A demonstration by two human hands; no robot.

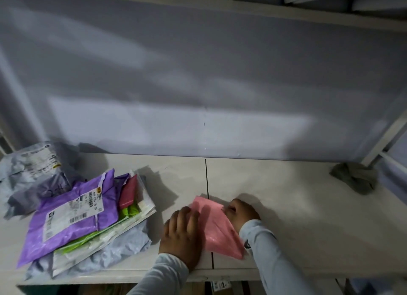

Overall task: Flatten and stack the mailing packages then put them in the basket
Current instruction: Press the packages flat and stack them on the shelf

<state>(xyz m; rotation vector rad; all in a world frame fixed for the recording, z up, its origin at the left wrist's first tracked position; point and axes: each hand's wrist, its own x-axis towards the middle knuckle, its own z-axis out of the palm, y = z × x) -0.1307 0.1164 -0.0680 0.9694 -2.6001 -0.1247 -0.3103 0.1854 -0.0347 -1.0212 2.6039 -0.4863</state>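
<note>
Pink mailer (217,226) at 6 o'clock on table (286,195) | left hand (182,237) spread, pressing flat | right hand (241,213) seemingly pinching edge | stack (72,220) at 8 o'clock, part-built | crumpled mailers (33,173) at 9 o'clock left | basket unseen

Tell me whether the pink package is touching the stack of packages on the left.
Apart. The head view shows a strip of bare table between the pink package and the stack, with the left hand pressing on the pink package's near edge.

Dim bluish light, soft shadow bands across the wall (198,74), blurred, wide-angle-bent edges.
</note>
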